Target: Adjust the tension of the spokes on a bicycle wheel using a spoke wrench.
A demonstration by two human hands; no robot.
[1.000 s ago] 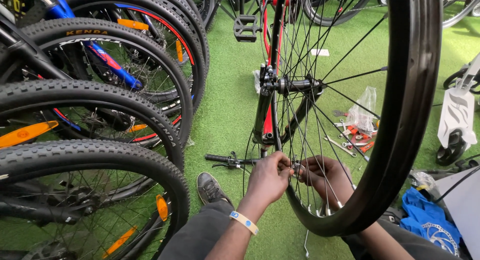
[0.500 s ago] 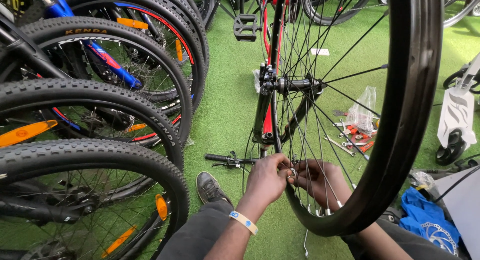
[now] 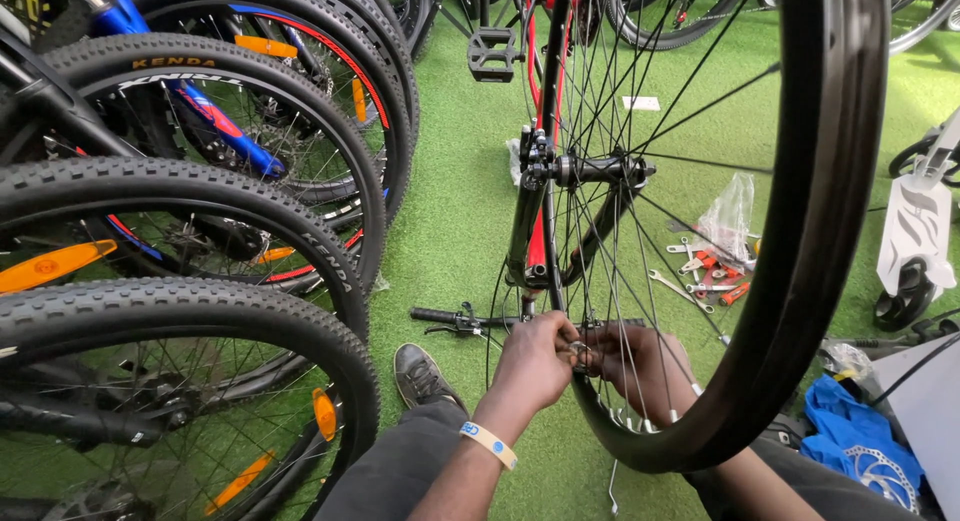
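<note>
While the black spoked bicycle wheel (image 3: 800, 231) stands upright close to the camera, both hands meet at the lower part of its rim. The left hand (image 3: 535, 366) sits on the near side of the wheel, fingers pinched together on a small metal spoke fitting (image 3: 580, 353) just inside the rim. The right hand (image 3: 640, 371) lies behind the spokes, touching the same spot; whether it grips cannot be told. Beyond the wheel, loose silver spanners (image 3: 690, 271) lie on the green artificial turf floor (image 3: 450, 211). Left of the wheel stand parked bicycles with knobbly black tyres (image 3: 180, 181).
</note>
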